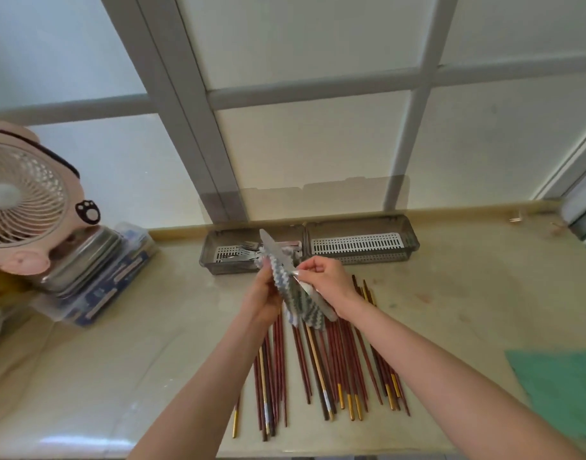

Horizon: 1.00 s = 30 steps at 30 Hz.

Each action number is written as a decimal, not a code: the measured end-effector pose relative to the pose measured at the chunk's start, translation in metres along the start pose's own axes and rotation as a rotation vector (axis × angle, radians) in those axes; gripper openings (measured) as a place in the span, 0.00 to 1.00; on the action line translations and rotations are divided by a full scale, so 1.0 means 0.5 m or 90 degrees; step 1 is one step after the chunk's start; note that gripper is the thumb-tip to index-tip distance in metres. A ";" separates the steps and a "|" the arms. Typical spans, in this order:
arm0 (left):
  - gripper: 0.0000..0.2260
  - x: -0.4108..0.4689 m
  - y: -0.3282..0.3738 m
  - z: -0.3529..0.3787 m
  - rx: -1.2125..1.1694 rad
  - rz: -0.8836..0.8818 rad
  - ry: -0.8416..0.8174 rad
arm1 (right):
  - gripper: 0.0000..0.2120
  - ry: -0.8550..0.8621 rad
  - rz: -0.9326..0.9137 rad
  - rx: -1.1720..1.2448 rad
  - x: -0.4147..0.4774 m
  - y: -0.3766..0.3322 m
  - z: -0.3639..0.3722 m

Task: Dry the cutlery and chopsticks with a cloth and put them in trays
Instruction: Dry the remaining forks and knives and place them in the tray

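Gripped a zigzag cloth in the left hand, fingers curled round it and round the knife wrapped inside. Pinched the lower part of the knife with the right hand — thumb and forefinger pressed on it, other fingers curled. Blade tip raised up and away, just beyond the left hand. Spread under both hands on the worktop: many brown chopsticks, some with gold ends. Set beyond the hands, by the wall — a grey tray holding forks past the left hand, and a second tray right beside it, past the right hand. Far out from the left hand, a pink fan.
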<state>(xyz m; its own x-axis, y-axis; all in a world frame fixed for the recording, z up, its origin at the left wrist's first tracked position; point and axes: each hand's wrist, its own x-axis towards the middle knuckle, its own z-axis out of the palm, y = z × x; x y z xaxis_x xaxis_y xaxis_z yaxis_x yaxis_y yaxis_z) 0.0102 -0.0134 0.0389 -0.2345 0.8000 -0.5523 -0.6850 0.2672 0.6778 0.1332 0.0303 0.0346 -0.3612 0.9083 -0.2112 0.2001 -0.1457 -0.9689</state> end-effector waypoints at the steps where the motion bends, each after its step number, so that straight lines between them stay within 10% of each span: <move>1: 0.19 0.001 0.003 -0.002 -0.001 0.026 0.000 | 0.05 0.003 -0.007 0.003 0.000 -0.001 0.006; 8: 0.21 0.000 -0.001 -0.022 -0.070 0.060 -0.059 | 0.02 0.081 -0.042 0.062 -0.001 0.004 0.048; 19: 0.04 0.008 0.016 -0.034 0.283 0.162 0.042 | 0.03 -0.007 0.015 0.025 -0.013 0.024 0.061; 30: 0.17 0.069 0.131 -0.057 0.211 0.069 0.182 | 0.04 -0.076 -0.020 -0.030 -0.011 -0.006 0.049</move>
<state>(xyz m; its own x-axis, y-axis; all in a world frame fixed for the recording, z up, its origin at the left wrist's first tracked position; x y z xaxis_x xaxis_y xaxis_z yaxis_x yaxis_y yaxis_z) -0.0623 0.0164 0.0502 -0.5058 0.6645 -0.5500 -0.3984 0.3856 0.8322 0.1124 0.0161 0.0355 -0.4735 0.8584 -0.1976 0.2286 -0.0969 -0.9687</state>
